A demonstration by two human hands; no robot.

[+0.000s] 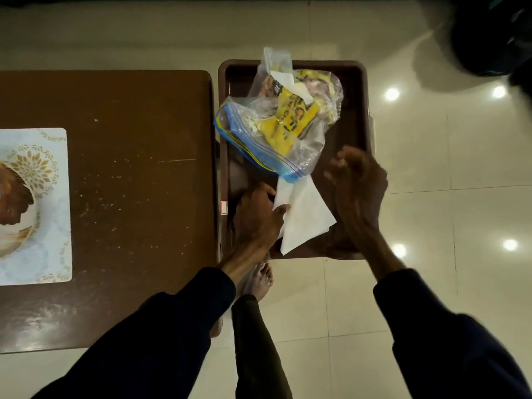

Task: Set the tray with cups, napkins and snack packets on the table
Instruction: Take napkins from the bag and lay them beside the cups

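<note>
A dark brown tray (357, 90) sits just right of the brown table (129, 174). In it lies a clear zip bag (259, 133) with a blue seal, holding yellow snack packets (290, 116) and some white paper. At the tray's near end my left hand (259, 217) pinches a white napkin (305, 217) by its left edge. My right hand (359, 185) hovers blurred above the tray's right side, fingers apart, holding nothing. On the table's far left a stack of paper cups (17, 203) lies on a pale placemat (49, 254).
Glossy cream floor tiles (431, 197) surround the table and tray. My bare foot (259, 280) stands just below the tray's near edge. A dark object (489, 36) sits at the top right corner.
</note>
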